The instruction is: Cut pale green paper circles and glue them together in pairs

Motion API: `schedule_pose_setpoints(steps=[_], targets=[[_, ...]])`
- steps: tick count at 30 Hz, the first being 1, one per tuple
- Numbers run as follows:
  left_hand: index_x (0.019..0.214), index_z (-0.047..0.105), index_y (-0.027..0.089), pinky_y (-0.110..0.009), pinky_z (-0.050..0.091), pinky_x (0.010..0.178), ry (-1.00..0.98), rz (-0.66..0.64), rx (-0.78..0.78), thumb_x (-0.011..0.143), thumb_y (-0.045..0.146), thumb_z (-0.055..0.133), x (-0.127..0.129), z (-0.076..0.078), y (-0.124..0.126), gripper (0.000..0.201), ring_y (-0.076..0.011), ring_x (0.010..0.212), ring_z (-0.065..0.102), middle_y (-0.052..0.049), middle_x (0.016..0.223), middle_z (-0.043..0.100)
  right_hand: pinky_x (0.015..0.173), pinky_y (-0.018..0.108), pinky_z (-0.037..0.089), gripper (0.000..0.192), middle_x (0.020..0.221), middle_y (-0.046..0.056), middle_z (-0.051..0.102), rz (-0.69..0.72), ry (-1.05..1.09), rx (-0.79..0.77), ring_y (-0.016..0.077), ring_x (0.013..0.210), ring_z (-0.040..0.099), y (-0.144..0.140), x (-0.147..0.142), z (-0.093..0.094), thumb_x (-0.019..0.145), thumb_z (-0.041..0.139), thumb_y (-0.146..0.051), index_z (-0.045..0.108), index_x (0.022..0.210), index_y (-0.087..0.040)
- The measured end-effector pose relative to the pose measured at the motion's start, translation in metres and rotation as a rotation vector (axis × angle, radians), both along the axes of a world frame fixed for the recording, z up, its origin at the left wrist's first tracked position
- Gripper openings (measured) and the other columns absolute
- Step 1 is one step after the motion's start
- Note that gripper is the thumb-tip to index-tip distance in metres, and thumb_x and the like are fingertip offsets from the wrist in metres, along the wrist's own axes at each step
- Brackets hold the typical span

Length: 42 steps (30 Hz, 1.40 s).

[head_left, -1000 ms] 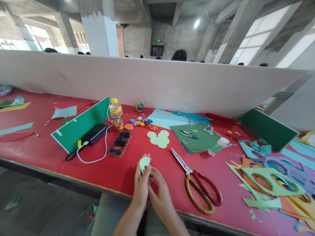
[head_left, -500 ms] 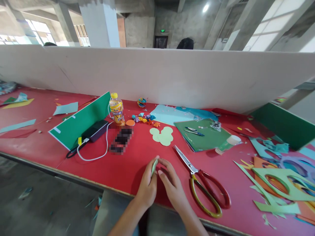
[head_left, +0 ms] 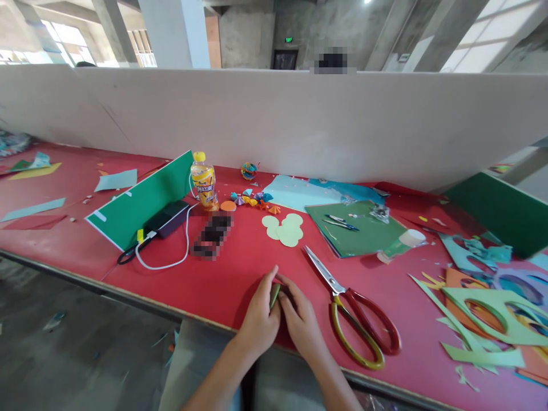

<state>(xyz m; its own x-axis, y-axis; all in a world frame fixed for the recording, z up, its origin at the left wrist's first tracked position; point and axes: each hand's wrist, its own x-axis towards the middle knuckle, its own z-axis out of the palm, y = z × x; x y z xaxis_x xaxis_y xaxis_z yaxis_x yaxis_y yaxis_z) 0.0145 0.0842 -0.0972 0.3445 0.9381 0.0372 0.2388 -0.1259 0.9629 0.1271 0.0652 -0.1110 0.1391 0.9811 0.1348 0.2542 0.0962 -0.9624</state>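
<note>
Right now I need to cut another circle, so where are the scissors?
The scissors lie open on the red table, just right of the right hand, with the blades pointing up-left toward the pale green paper circles.

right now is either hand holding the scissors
No, the scissors lie on the red table, while both hands pinch a green paper piece.

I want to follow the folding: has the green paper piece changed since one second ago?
Yes. The paper piece, earlier open and raised, is now folded between both hands, lower, level with the scissors handles.
</note>
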Motion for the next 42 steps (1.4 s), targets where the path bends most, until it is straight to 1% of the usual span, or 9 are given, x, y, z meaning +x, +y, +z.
schedule_pose_setpoints(steps=[8,19,24,27,29,32,34,39,42], targets=[[0.133,0.036,0.017,-0.036,0.029,0.11,-0.038,0.017,0.015,0.082,0.008,0.036,-0.001,-0.001,0.002,0.052,-0.0174,0.129,0.038,-0.008,0.138,0.043,0.088,0.037,0.048,0.029,0.11,0.01,0.065,0.048,0.033,-0.005,0.023,0.1,0.061,0.0,0.001,0.006,0.087,0.045,-0.031,0.06,0.109,-0.019],[0.143,0.021,0.022,-0.039,0.024,0.112,-0.073,-0.302,-0.063,0.079,0.001,0.031,-0.019,0.007,0.002,0.068,-0.0173,0.134,0.029,-0.006,0.146,0.032,0.082,0.033,0.047,0.02,0.101,0.01,0.066,0.167,-0.161,0.014,0.023,0.094,0.061,-0.009,0.017,0.008,0.086,0.049,-0.028,0.062,0.098,-0.019],[0.135,0.036,0.019,-0.035,0.037,0.103,-0.084,-0.133,-0.025,0.082,0.01,0.041,-0.014,0.007,-0.004,0.054,-0.0186,0.122,0.046,-0.009,0.134,0.047,0.075,0.03,0.047,0.019,0.089,0.008,0.067,0.112,-0.152,0.036,0.0219,0.083,0.061,-0.01,0.018,0.011,0.086,0.05,-0.03,0.065,0.088,-0.019],[0.116,0.053,0.017,-0.032,0.044,0.092,0.035,0.029,0.036,0.084,0.02,0.048,-0.014,0.012,-0.013,0.032,-0.0195,0.104,0.058,-0.008,0.113,0.062,0.073,0.028,0.046,0.022,0.087,0.007,0.067,0.044,-0.103,-0.012,0.0213,0.081,0.061,-0.012,0.018,0.016,0.084,0.052,-0.036,0.064,0.088,-0.018],[0.1,0.06,0.017,-0.028,0.048,0.079,0.099,0.03,0.055,0.087,0.028,0.045,-0.016,0.02,-0.012,0.022,-0.018,0.089,0.062,-0.006,0.096,0.067,0.07,0.027,0.046,0.026,0.083,0.006,0.066,0.002,-0.065,-0.051,0.0206,0.076,0.06,-0.013,0.019,0.016,0.082,0.054,-0.041,0.064,0.087,-0.017],[0.093,0.061,0.019,-0.022,0.047,0.071,0.294,-0.082,0.149,0.091,0.036,0.041,-0.022,0.041,0.02,0.027,-0.0145,0.081,0.062,-0.002,0.089,0.067,0.066,0.026,0.044,0.031,0.076,0.005,0.064,-0.088,0.007,-0.105,0.0192,0.069,0.057,-0.012,0.025,0.012,0.078,0.058,-0.047,0.062,0.084,-0.017],[0.093,0.061,0.019,-0.023,0.045,0.079,0.497,-0.009,0.223,0.09,0.038,0.042,-0.028,0.056,0.065,0.027,-0.015,0.089,0.061,-0.002,0.094,0.066,0.064,0.025,0.043,0.033,0.073,0.003,0.062,-0.155,0.08,-0.133,0.0184,0.069,0.055,-0.011,0.031,0.006,0.076,0.059,-0.05,0.061,0.082,-0.017],[0.105,0.057,0.011,-0.046,0.038,0.095,0.773,0.151,0.168,0.087,0.03,0.053,-0.038,0.084,0.198,0.026,-0.0245,0.111,0.05,-0.012,0.117,0.055,0.068,0.024,0.043,0.031,0.074,0.001,0.059,-0.208,0.315,-0.136,0.0172,0.073,0.052,-0.008,0.039,0.0,0.074,0.064,-0.047,0.059,0.082,-0.018],[0.111,0.055,0.013,-0.047,0.043,0.091,0.867,0.15,0.071,0.086,0.03,0.056,-0.036,0.093,0.241,0.03,-0.0233,0.107,0.053,-0.01,0.118,0.054,0.063,0.023,0.041,0.03,0.069,0.0,0.057,-0.181,0.38,-0.123,0.0152,0.067,0.049,-0.006,0.036,0.002,0.072,0.066,-0.047,0.059,0.075,-0.017]])
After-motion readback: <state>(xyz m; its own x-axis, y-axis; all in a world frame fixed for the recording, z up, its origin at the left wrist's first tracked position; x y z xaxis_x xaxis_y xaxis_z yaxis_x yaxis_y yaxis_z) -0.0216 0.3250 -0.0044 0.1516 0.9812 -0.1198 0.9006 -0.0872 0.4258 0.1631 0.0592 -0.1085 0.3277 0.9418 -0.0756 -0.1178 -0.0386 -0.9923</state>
